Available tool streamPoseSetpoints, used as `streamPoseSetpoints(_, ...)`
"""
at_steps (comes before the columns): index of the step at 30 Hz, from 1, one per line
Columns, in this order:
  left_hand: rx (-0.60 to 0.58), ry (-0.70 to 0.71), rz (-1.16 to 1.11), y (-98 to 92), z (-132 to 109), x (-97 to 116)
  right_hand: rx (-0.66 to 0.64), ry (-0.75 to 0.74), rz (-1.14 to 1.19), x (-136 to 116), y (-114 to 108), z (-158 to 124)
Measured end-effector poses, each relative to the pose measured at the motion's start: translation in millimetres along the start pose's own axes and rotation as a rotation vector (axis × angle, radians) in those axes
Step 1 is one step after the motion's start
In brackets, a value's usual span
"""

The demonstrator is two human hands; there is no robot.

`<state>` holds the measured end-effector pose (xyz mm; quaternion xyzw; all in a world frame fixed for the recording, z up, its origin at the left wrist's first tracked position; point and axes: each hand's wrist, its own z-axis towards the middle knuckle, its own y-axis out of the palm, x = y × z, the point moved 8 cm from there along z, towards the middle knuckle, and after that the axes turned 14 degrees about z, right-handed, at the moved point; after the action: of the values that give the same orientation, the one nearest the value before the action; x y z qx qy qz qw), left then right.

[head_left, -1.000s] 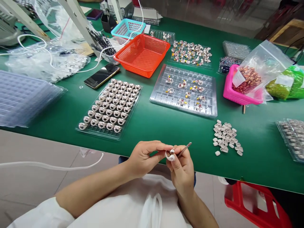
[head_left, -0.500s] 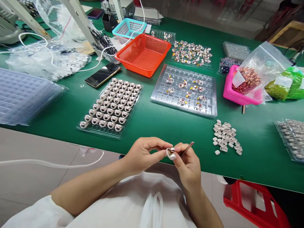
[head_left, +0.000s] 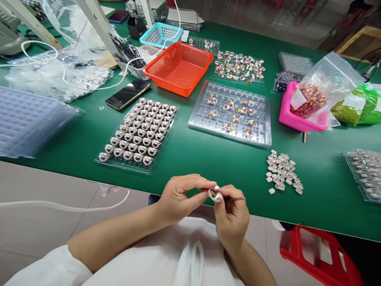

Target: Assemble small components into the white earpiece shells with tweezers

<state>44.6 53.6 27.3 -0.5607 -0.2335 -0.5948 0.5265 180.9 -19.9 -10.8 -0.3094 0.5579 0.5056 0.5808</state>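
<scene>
Over the near table edge, my left hand (head_left: 181, 197) pinches a small white ring-shaped piece (head_left: 218, 197), which looks like a clip-on earbud shell, between thumb and fingertips. My right hand (head_left: 234, 220) grips the same piece from the other side. A thin dark stick-like tool (head_left: 238, 199) is tucked in the fingers of my right hand, its end pointing right; its other end is hidden. Beyond my left hand, a clear tray (head_left: 151, 169) holds rows of similar white pieces. Right of my hands lies a loose pile of small white caps (head_left: 281, 170).
Stacked clear trays (head_left: 264, 139) carry several wired pieces. Behind are a red basket (head_left: 181, 73), a blue basket (head_left: 160, 33) and a phone (head_left: 127, 94). A pink basket (head_left: 303, 125) with bagged copper-coloured parts stands right. Empty-looking trays (head_left: 32, 123) lie left; a red stool (head_left: 321, 254) is below.
My right hand has turned, and the stick-like tool has swung from slanting upward to lying nearly level. The ring-shaped piece has rotated slightly between both hands.
</scene>
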Motion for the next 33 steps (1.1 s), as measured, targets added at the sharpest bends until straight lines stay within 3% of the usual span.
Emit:
streamPoseSetpoints(4, 0.0, 0.037, 0.007, -0.4, 0, 3, 0.009, -0.058, -0.134, -2, -5, -2)
streamPoseSetpoints(13, 0.002, 0.101, 0.037, -2.2, 0, 4, -0.019, 0.278, 0.221, 22, -3, 5)
streamPoseSetpoints(16, -0.004, 0.08, 0.038, -1.7, 0, 1, -0.019, 0.325, 0.282, 30, -4, 4)
streamPoseSetpoints(26, -0.024, 0.023, 0.013, 0.5, -1, -3, 0.013, 0.299, 0.352, 27, 1, 4)
streamPoseSetpoints(33, -0.089, -0.13, -0.014, 2.3, -3, -14, -0.009, 0.242, 0.193, 16, 2, 5)
